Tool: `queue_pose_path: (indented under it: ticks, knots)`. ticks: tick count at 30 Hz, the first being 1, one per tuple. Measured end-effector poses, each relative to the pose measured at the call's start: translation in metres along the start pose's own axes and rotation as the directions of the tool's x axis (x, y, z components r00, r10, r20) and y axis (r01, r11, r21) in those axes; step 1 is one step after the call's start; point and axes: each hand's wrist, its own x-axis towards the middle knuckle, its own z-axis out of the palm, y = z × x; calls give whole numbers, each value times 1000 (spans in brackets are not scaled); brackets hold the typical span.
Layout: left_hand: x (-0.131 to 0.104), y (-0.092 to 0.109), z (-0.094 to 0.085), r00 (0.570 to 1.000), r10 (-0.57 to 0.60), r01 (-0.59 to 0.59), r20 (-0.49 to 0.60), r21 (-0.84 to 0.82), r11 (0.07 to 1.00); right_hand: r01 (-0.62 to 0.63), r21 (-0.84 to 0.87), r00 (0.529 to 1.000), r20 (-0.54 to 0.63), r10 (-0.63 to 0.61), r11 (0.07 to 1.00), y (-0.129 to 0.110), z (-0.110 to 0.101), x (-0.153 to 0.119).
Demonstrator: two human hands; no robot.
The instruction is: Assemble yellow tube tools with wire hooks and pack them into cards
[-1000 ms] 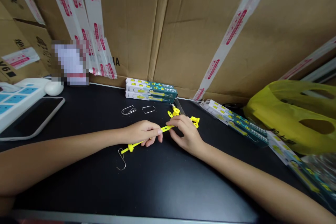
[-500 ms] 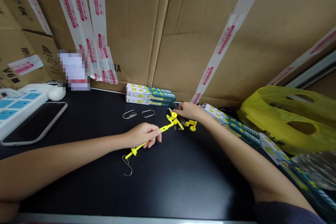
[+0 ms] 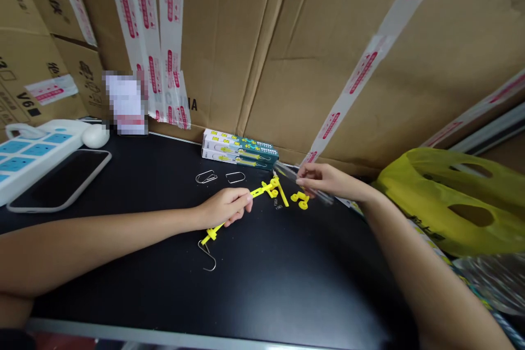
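My left hand [image 3: 227, 206] is closed around a thin yellow plastic rod [image 3: 259, 192] held slantwise low over the black table. An S-shaped metal hook [image 3: 211, 260] hangs at the rod's near end. My right hand [image 3: 330, 180] grips a clear plastic tube [image 3: 287, 170], slightly blurred, above the parts at the back. Under and beside it lie a yellow stick [image 3: 283, 195], small yellow caps [image 3: 302, 204] and tiny springs [image 3: 279, 206]. Two bent wire pieces, a looped one [image 3: 206, 176] and a U-shaped one [image 3: 235, 177], rest beyond my left hand.
Printed boxes [image 3: 240, 154] are stacked against the cardboard wall [image 3: 229, 38]. At the left are a phone [image 3: 61, 180] and a white power strip [image 3: 45, 147]. A yellow plastic bag [image 3: 443, 197] lies at the right, over more boxes.
My right hand has lifted the clear tube from among the yellow parts and moved it right. My left hand keeps its hold on the rod. The view has shifted slightly.
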Motion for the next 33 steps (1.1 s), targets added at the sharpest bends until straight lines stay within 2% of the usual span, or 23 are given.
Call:
queue_pose_path:
  ticks: [2,5,9,15,20,24,29,33]
  knots:
    - [0,0,0,1000,10,-10,-2,1,1000,38,20,999,11,-38,999,-3,-8,-10]
    - [0,0,0,1000,3,-3,1,9,1000,37,-75,999,-25,-39,997,-5,-21,-19]
    - [0,-1,0,1000,-17,16,26,8,1000,54,-119,998,27,-51,991,-12,-27,-26]
    - [-2,4,0,995,-38,33,90,48,998,65,-155,997,43,-59,986,-25,-15,-25]
    - [-3,6,1,993,-35,28,114,67,997,88,-142,996,-14,-91,986,-26,-13,-24]
    - [-4,8,0,992,-36,20,124,128,992,91,-105,996,17,-90,990,-32,-10,-26]
    - [-9,15,0,969,31,-100,244,277,956,172,-116,981,112,-159,978,-44,6,-25]
    - [-12,19,0,958,58,-120,281,209,970,225,-171,972,103,-209,959,-49,13,-26]
